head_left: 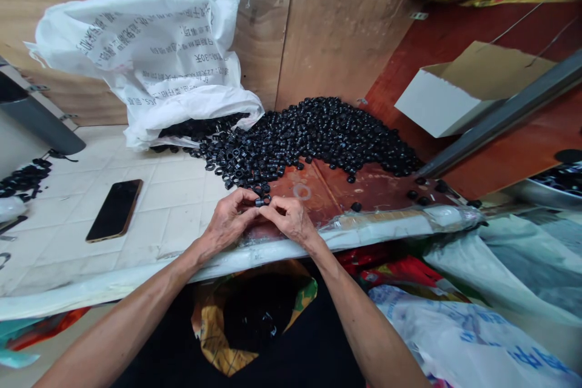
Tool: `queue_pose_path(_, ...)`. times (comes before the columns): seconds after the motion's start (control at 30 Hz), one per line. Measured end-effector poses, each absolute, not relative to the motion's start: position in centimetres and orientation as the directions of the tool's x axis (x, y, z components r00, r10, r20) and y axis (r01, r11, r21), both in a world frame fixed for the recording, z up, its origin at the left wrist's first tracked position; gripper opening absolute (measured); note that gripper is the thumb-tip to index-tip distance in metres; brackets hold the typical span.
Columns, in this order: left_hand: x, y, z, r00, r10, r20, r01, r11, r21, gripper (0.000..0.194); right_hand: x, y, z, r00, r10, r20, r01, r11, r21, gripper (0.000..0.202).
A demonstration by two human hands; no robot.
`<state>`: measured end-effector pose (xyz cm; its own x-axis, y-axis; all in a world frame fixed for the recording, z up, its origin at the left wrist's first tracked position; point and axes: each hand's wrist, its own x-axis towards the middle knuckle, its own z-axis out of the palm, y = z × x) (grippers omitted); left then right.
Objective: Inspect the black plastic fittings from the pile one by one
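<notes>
Near the front edge of the work surface, my left hand (pixel 233 216) and my right hand (pixel 288 218) meet fingertip to fingertip. Between them are small black ring-shaped parts (pixel 262 200), pinched by the fingers of both hands; how many is hard to tell. Just behind the fingers spreads a large heap of similar black parts (pixel 318 133), partly spilling from the mouth of a white woven sack (pixel 173 54). Below the hands, in front of my body, an open yellow bag (pixel 216 339) holds dark parts.
A phone (pixel 114 211) lies at the left on the pale surface. A plastic-wrapped front edge (pixel 373 229) runs across. At the right are a slanting metal bar (pixel 504 112), a white box (pixel 439 100), loose black pieces and a plastic sack (pixel 468 333). More black parts (pixel 25 180) lie far left.
</notes>
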<state>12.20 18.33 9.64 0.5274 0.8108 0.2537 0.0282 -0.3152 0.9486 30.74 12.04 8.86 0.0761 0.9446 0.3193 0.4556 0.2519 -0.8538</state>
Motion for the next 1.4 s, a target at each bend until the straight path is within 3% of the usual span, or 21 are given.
queue_pose_path(0.1,12.2,18.3,9.7,0.528,0.812,0.248,0.017,-0.302,0.953,0.021,30.8,12.1,8.7,0.093,0.939,0.332,0.379,0.275,-0.883,0.021)
queue_pose_path(0.27,12.2,18.4,9.4,0.533,0.812,0.24,0.016,-0.293,0.956,0.021,30.9,12.1,8.7,0.063,0.946,0.317,0.457,0.255,-0.852,0.032)
queue_pose_path(0.4,12.2,18.4,9.3,0.537,0.812,0.229,0.02,-0.284,0.959,0.021,30.9,12.1,8.8,0.08,0.938,0.337,0.417,0.275,-0.866,0.019)
queue_pose_path(0.53,12.2,18.3,9.4,0.535,0.812,0.233,0.021,-0.288,0.957,0.02,30.9,12.0,8.9,0.072,0.941,0.331,0.454,0.264,-0.851,0.029)
queue_pose_path(0.63,12.3,18.2,9.7,0.531,0.818,0.22,0.02,-0.271,0.962,0.021,30.8,12.0,8.9,0.084,0.932,0.353,0.39,0.296,-0.872,0.018)
queue_pose_path(0.83,12.0,18.2,9.9,0.565,0.796,0.217,0.08,-0.315,0.946,0.018,30.9,12.1,8.6,0.065,0.951,0.303,0.37,0.26,-0.892,0.019)
queue_pose_path(1.07,11.6,18.4,9.9,0.618,0.679,0.396,0.19,-0.618,0.763,0.013,31.0,12.0,8.9,0.058,0.975,0.213,0.37,0.177,-0.912,0.018)
queue_pose_path(1.4,11.6,18.6,8.8,0.692,0.484,0.535,0.167,-0.829,0.534,0.016,31.7,12.3,8.6,0.008,0.999,0.049,0.248,0.046,-0.968,0.023)
